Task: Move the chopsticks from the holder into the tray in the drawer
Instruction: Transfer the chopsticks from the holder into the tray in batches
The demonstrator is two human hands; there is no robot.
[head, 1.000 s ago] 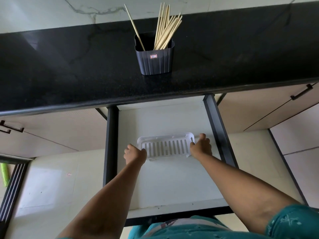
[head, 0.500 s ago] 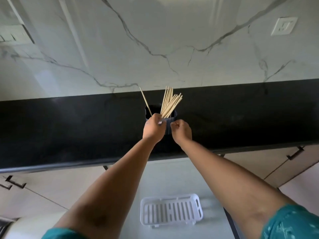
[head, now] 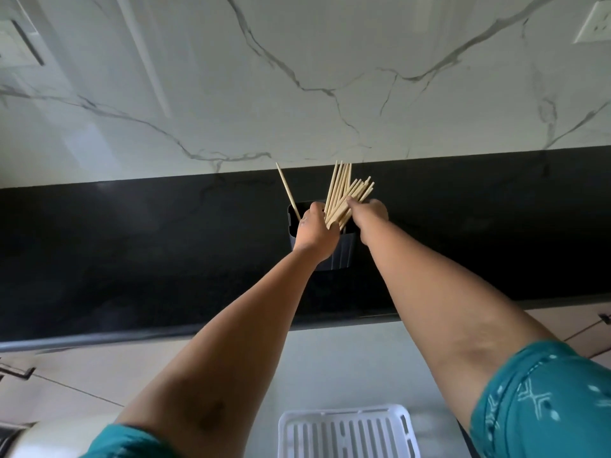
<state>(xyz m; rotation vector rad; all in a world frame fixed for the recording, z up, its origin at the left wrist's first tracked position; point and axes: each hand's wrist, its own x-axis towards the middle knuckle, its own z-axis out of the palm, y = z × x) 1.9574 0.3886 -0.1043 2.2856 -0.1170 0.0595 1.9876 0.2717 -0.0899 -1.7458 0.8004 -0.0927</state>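
A dark ribbed holder (head: pixel 344 252) stands on the black counter (head: pixel 132 259). A bundle of several pale wooden chopsticks (head: pixel 342 190) fans out of it, and a single chopstick (head: pixel 287 191) leans apart at its left. My left hand (head: pixel 315 231) covers the holder's front rim, fingers closed against the base of the bundle. My right hand (head: pixel 367 214) reaches in from the right, its fingers wrapped around the bundle. The white slotted tray (head: pixel 347 431) lies in the open drawer (head: pixel 324 365) below, at the bottom of view.
A marble wall (head: pixel 297 77) rises behind the counter, with a socket (head: pixel 593 23) at top right. Closed cabinet fronts with dark handles (head: pixel 16 371) flank the drawer on both sides.
One second ago both hands held the tray in the drawer. They have since risen to the holder, and my right hand has moved from the holder's front onto the chopstick bundle.
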